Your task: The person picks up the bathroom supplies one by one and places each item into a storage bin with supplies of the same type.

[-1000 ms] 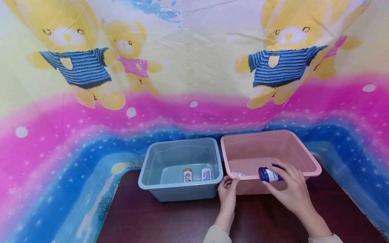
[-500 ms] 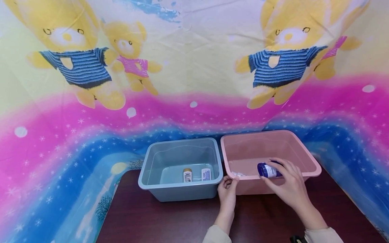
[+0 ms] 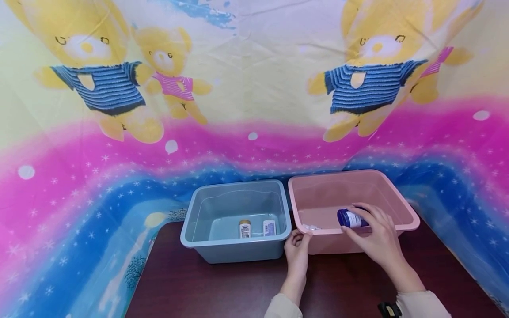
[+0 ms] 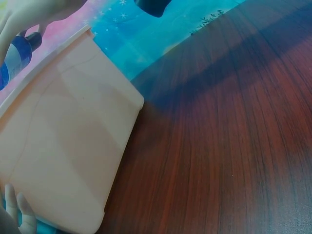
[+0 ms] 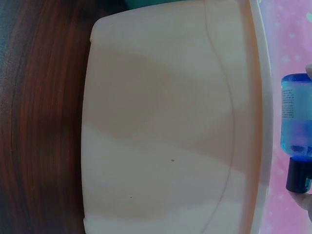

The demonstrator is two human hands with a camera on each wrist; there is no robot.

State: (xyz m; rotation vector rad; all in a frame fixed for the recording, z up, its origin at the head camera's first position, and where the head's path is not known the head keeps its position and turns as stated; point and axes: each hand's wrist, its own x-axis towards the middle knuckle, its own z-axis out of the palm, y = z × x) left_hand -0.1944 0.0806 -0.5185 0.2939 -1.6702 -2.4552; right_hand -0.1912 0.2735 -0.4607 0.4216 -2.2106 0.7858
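My right hand (image 3: 377, 234) holds a small dark blue bottle (image 3: 351, 218) with a pale label, tipped on its side over the near rim of the pink basin (image 3: 401, 207). Fingers and thumb grip it at opposite ends. In the right wrist view the blue bottle (image 5: 296, 117) shows a black cap (image 5: 298, 174) at its lower end, and its right side is cut off by the frame. At the basin's near left corner my left hand (image 3: 297, 254) grips the rim between thumb and curled fingers. Partly hidden behind that rim lies something small and whitish (image 3: 312, 227).
Left of the pink basin stands a blue-grey basin (image 3: 188, 221), close beside it. Inside lie a gold-capped white bottle (image 3: 245, 229) and a white labelled container (image 3: 269, 228). Both basins rest on a dark wooden table (image 3: 222, 287), with a printed bear cloth (image 3: 246, 97) behind.
My right hand has shifted slightly up with the blue bottle, and a black wristband has come into view at its sleeve. The left hand stays at the pink basin's corner.
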